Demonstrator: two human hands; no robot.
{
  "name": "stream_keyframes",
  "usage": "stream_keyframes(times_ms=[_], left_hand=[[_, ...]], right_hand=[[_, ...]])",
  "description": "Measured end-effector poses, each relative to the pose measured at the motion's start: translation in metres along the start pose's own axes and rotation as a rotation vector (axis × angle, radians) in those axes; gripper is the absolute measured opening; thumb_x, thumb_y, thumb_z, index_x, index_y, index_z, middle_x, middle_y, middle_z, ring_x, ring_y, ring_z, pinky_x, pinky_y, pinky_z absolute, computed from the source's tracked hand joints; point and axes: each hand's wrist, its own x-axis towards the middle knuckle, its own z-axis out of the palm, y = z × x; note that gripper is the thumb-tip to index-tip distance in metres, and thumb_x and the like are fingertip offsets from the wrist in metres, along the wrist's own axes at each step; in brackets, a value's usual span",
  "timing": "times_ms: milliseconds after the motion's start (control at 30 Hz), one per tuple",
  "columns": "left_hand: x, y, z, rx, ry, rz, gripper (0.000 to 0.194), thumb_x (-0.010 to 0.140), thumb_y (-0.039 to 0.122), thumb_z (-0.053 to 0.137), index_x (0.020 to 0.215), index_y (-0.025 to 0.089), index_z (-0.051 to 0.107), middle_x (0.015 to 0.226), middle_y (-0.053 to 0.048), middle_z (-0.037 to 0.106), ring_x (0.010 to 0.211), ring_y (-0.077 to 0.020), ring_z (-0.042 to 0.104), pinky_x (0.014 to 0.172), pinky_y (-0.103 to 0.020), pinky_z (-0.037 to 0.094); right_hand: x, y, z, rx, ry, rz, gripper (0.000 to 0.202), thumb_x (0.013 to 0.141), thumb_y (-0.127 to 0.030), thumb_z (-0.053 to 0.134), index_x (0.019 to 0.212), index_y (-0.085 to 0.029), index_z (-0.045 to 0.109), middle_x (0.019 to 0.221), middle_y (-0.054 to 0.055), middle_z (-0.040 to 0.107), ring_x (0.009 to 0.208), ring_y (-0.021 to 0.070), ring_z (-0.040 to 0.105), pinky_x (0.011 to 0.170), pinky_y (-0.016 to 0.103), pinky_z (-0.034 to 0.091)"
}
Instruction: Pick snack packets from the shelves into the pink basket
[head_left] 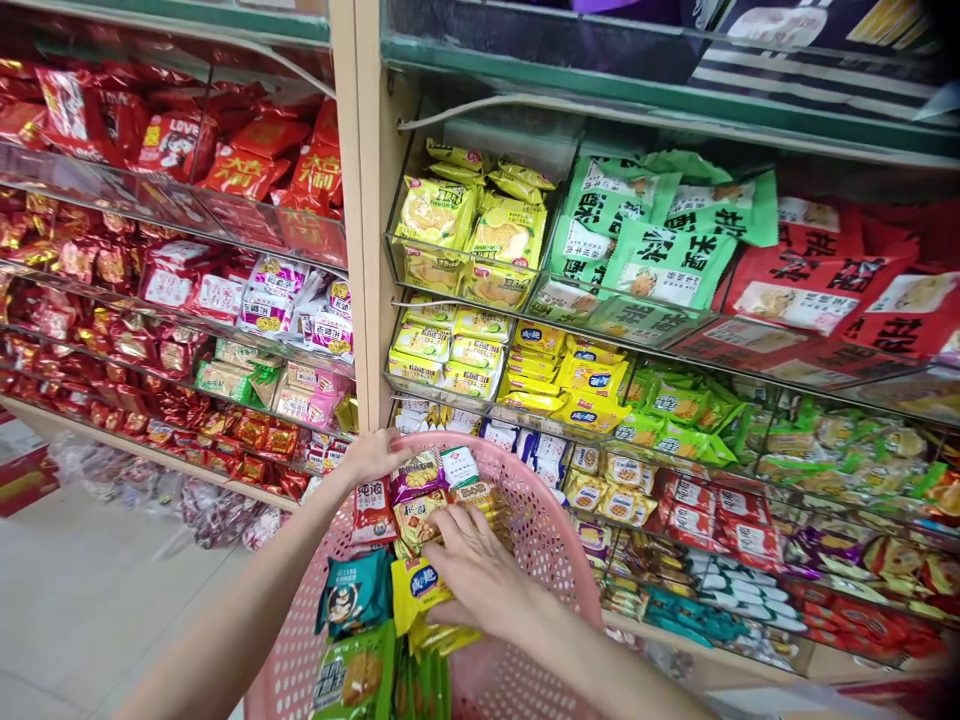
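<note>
A round pink perforated plastic basket [551,505] is in front of me, tilted against the shelves. My left hand [375,456] is closed on its far rim. Inside the basket my right hand [484,575] reaches over the snack packets, fingers apart, fingertips on a gold packet [420,520]. Its thumb lies by the yellow biscuit packets [417,590], which the palm partly hides. Around them lie a red-and-white packet [373,512], a purple packet [418,473], a white-and-green packet [459,466], a teal packet [355,592] and green biscuit packets [354,672].
Tiered clear shelf bins fill the wall, with lemon biscuit packs [435,215], yellow packs [592,375], large green bags [671,262] and red bags [810,285]. At left, across a wooden post [367,220], sit red sweets packets [176,145]. Tiled floor [82,590] shows lower left.
</note>
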Motion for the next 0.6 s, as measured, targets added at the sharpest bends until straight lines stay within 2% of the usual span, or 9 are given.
stream_keyframes(times_ms=[100,200,333,400,467,533,600], left_hand=[[0.000,-0.003,-0.002,0.010,0.004,0.000,0.063,0.072,0.072,0.033,0.095,0.020,0.060,0.094,-0.012,0.067,0.089,-0.0296,0.062,0.069,-0.032,0.042],[0.000,-0.011,-0.003,-0.005,0.008,0.003,0.061,0.072,0.072,0.033,0.089,0.020,0.061,0.090,-0.012,0.068,0.086,-0.0276,0.063,0.067,-0.030,0.042],[-0.007,-0.026,-0.005,-0.040,0.003,-0.002,0.055,0.075,0.068,0.034,0.087,0.020,0.059,0.087,-0.011,0.068,0.082,-0.0261,0.063,0.064,-0.029,0.041],[-0.013,-0.032,-0.005,-0.038,-0.002,-0.008,0.052,0.076,0.065,0.034,0.086,0.020,0.058,0.089,-0.011,0.068,0.083,-0.0264,0.063,0.065,-0.029,0.041],[-0.018,-0.037,-0.005,-0.030,0.006,-0.029,0.052,0.077,0.065,0.034,0.084,0.019,0.057,0.090,-0.012,0.067,0.084,-0.0270,0.063,0.065,-0.029,0.041],[-0.023,-0.038,-0.004,-0.026,0.012,-0.040,0.051,0.077,0.065,0.033,0.083,0.019,0.056,0.088,-0.012,0.067,0.084,-0.0270,0.063,0.064,-0.029,0.040],[-0.027,-0.036,-0.004,-0.019,0.015,-0.046,0.050,0.078,0.065,0.033,0.082,0.020,0.055,0.086,-0.011,0.067,0.082,-0.0271,0.063,0.063,-0.029,0.040]], right_hand=[[0.003,-0.006,0.006,0.045,0.047,0.060,0.051,0.066,-0.049,0.070,0.103,-0.017,0.057,0.117,0.010,0.048,0.113,0.0276,0.040,0.102,0.048,0.031],[-0.002,-0.016,0.005,0.120,0.071,0.102,0.054,0.071,-0.053,0.064,0.112,-0.020,0.053,0.127,0.011,0.044,0.120,0.0294,0.036,0.103,0.049,0.030],[-0.033,-0.019,0.005,0.243,0.166,0.231,0.054,0.078,-0.055,0.053,0.126,-0.031,0.043,0.142,0.006,0.031,0.127,0.0310,0.030,0.100,0.049,0.032],[-0.057,-0.010,0.014,0.271,0.314,0.370,0.049,0.082,-0.053,0.048,0.126,-0.033,0.043,0.142,0.006,0.032,0.128,0.0313,0.031,0.099,0.049,0.033],[-0.082,0.006,0.031,0.289,0.546,0.560,0.042,0.085,-0.049,0.044,0.123,-0.031,0.047,0.139,0.007,0.035,0.128,0.0306,0.032,0.101,0.049,0.031],[-0.101,0.025,0.052,0.343,0.729,0.716,0.041,0.083,-0.049,0.045,0.117,-0.028,0.050,0.134,0.009,0.040,0.126,0.0314,0.035,0.100,0.050,0.032],[-0.109,0.042,0.073,0.471,0.856,0.826,0.046,0.080,-0.054,0.047,0.115,-0.024,0.051,0.130,0.011,0.046,0.123,0.0310,0.040,0.101,0.049,0.033]])
